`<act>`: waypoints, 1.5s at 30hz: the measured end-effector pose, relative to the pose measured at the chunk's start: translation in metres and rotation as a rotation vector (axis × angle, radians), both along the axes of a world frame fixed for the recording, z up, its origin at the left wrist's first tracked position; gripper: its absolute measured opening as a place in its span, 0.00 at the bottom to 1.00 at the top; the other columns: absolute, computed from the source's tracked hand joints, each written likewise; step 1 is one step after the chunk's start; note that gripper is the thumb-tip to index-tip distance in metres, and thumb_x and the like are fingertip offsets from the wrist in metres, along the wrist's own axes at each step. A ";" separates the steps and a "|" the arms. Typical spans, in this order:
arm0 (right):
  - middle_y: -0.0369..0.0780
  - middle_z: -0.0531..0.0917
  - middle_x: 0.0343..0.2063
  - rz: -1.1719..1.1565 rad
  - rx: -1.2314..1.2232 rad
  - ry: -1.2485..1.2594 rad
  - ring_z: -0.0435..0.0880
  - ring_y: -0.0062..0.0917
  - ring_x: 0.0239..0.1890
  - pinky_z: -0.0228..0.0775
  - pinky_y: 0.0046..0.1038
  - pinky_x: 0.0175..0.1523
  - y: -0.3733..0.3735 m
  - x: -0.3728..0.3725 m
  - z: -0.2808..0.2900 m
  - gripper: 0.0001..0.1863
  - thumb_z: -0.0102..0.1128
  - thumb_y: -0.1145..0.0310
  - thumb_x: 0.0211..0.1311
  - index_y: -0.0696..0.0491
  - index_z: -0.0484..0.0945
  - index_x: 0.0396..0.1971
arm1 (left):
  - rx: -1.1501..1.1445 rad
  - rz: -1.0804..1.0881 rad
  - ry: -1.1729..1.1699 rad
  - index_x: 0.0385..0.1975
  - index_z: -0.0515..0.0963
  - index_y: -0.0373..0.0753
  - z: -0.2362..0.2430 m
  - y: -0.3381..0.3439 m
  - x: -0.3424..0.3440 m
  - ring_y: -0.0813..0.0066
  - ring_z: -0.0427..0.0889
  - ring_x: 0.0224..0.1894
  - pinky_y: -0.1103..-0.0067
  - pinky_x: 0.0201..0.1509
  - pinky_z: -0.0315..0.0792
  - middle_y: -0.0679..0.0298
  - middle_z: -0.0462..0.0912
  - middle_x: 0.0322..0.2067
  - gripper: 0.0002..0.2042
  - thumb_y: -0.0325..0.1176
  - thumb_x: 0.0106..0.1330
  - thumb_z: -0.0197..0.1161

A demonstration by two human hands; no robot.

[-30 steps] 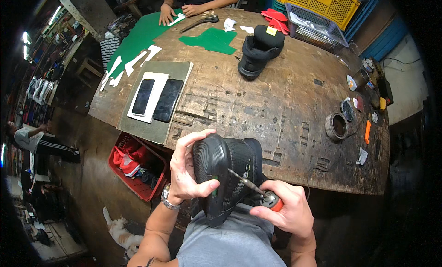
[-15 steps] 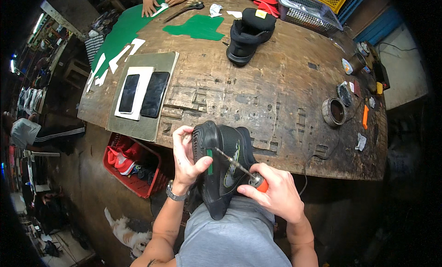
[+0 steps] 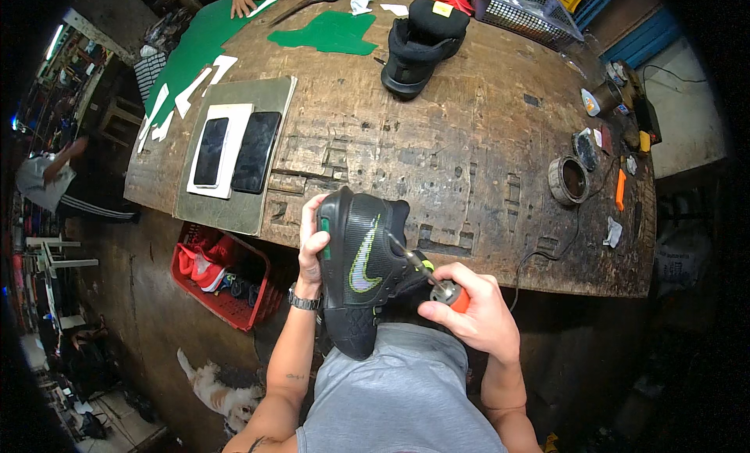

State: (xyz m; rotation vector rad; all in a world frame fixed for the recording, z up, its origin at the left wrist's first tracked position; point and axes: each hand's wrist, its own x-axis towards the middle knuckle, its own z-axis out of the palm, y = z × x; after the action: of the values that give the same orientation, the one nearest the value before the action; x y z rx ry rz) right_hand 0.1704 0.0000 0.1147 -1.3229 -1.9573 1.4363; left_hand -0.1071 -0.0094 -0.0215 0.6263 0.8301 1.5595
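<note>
**Progress, left to right**
Note left hand (image 3: 311,257) gripping the shoe (image 3: 349,257) by heel and sole, with thumb along the sole edge beside a green strip (image 3: 326,251). Locate the shoe at the near edge of the desk (image 3: 484,132), with toe toward the grey shirt (image 3: 391,398) and one side turned up. Note right hand (image 3: 480,316) closed around an orange-bodied tool (image 3: 451,295), with metal shaft directed at that side. Treat contact between tip and shoe as undeterminable. Judge work as under way and not finished, from shoe and tool both in grip. Treat the finished portion as unclear. Note the second shoe (image 3: 422,50) farther back on the desk, out of both hands; treat any work done or left on it as undeterminable.

**Count, left to right**
- Person (image 3: 43,178): one.
- White pieces (image 3: 184,102): about four, partly overlapping.
- Large green sheet (image 3: 195,39): one.
- Red basket (image 3: 215,304): one, with several shoes inside, not countable.
- Dog (image 3: 221,386): one.
- Phones (image 3: 256,152): two.
- White pad (image 3: 237,132): one, under the left phone.
- Co-worker's hands (image 3: 244,0): two.
- Green cut-out (image 3: 328,35): one.
- Black shoes: two, including the held one.
- Tool: one.
- Tin (image 3: 556,189): one.
- Orange cutter (image 3: 621,189): one.
</note>
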 end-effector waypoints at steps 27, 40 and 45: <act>0.44 0.83 0.26 0.158 -0.143 0.032 0.83 0.33 0.28 0.75 0.30 0.38 -0.029 0.022 -0.021 0.29 0.81 0.51 0.52 0.58 0.83 0.43 | -0.014 0.053 -0.240 0.69 0.64 0.32 -0.035 -0.021 -0.017 0.56 0.80 0.60 0.61 0.67 0.74 0.48 0.76 0.61 0.39 0.48 0.61 0.64; 0.41 0.82 0.27 0.094 -0.100 0.056 0.79 0.23 0.26 0.72 0.25 0.36 -0.034 0.031 -0.033 0.29 0.84 0.57 0.48 0.61 0.82 0.44 | -0.047 0.079 0.069 0.69 0.61 0.34 -0.017 -0.013 -0.011 0.65 0.79 0.59 0.69 0.64 0.76 0.54 0.75 0.60 0.49 0.61 0.54 0.74; 0.42 0.81 0.26 0.083 -0.091 0.057 0.79 0.25 0.24 0.72 0.27 0.35 -0.037 0.031 -0.032 0.29 0.83 0.54 0.49 0.59 0.82 0.44 | -0.049 0.089 0.079 0.69 0.60 0.35 -0.017 -0.011 -0.011 0.66 0.79 0.60 0.69 0.64 0.76 0.55 0.75 0.60 0.50 0.62 0.54 0.75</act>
State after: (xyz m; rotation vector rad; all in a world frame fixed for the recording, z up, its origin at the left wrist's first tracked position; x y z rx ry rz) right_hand 0.2016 -0.0371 0.0822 -1.2371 -1.9519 1.6018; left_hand -0.1184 -0.0206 -0.0389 0.6261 0.9633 1.5978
